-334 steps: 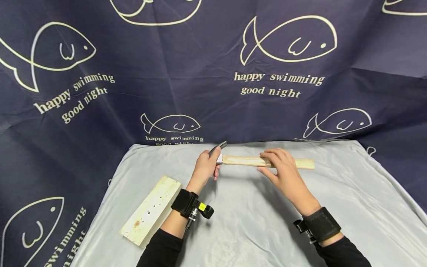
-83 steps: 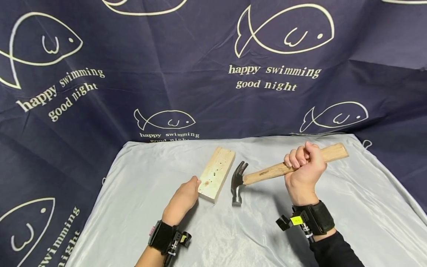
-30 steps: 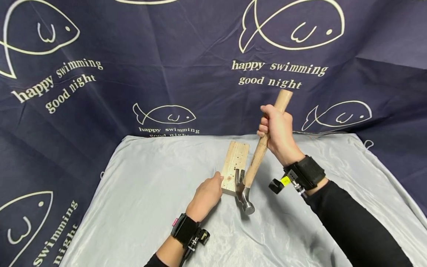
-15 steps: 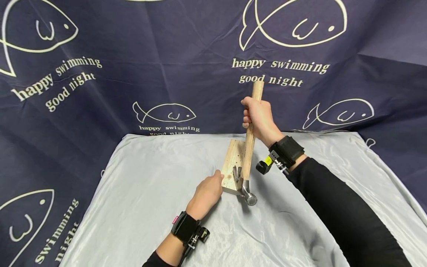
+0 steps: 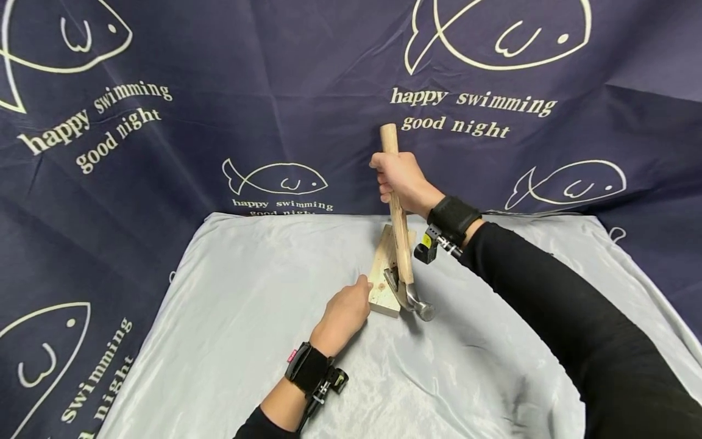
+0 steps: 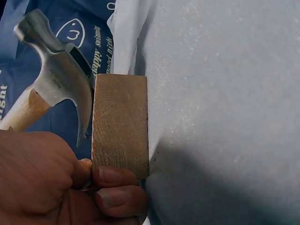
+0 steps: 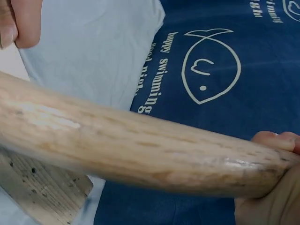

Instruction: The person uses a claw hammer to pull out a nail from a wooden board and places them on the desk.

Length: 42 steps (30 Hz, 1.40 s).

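In the head view my right hand [image 5: 404,180] grips the wooden handle of a claw hammer [image 5: 400,238] near its upper end. The handle stands steeply, its top leaning left. The steel head [image 5: 415,300] is low over the near end of a pale wood block [image 5: 382,273], claw toward the block and striking face toward me. The left wrist view shows the claw [image 6: 82,101] against the block's top face, a tiny thin nail-like bit [image 6: 88,136] at its tip. My left hand [image 5: 342,314] pinches the block's near left edge, thumb on top and fingers at its end.
Pale grey satin cloth [image 5: 247,305] covers the table under the block. Behind its far edge hangs a dark blue curtain [image 5: 329,91] printed with fish and lettering. The block's top has several small dark holes [image 7: 33,171].
Over the last second the hammer handle has swung from leaning right to leaning left, the right hand going with it. Earlier, the block lay farther left and the left hand held the hammer head.
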Each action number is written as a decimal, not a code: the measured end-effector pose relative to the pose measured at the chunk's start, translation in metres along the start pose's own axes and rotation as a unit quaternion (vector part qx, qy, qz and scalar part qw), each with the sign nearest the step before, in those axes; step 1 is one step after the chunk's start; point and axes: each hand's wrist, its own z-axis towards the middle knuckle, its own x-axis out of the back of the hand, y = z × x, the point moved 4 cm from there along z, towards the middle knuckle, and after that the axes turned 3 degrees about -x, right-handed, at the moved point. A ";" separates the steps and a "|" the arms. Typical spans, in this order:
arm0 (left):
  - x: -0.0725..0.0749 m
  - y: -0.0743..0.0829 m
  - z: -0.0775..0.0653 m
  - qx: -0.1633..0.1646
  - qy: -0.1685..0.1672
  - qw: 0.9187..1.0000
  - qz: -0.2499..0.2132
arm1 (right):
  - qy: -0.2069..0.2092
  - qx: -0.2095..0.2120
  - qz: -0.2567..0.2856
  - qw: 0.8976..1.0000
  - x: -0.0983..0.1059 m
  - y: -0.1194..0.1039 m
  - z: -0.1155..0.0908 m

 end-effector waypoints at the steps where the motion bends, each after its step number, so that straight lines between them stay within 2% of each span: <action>1: 0.000 0.000 0.001 0.003 -0.001 1.000 0.001 | -0.005 -0.003 -0.007 1.000 -0.001 0.000 0.002; 9: 0.000 -0.002 0.004 0.012 0.001 1.000 0.005 | -0.014 -0.026 -0.034 0.999 -0.007 0.002 0.014; 15: 0.000 -0.001 0.003 0.003 0.012 1.000 0.008 | -0.026 -0.042 -0.044 0.998 -0.014 0.008 0.025; 29: -0.001 -0.001 0.002 0.004 0.024 1.000 0.015 | -0.070 -0.006 -0.055 0.996 -0.034 0.004 0.031; 35: 0.000 -0.001 0.002 0.008 0.019 1.000 0.016 | -0.065 -0.003 -0.061 0.996 -0.033 0.003 0.030; 42: 0.000 0.000 0.002 0.004 0.018 1.000 0.016 | -0.066 0.029 -0.054 0.996 -0.034 -0.003 0.026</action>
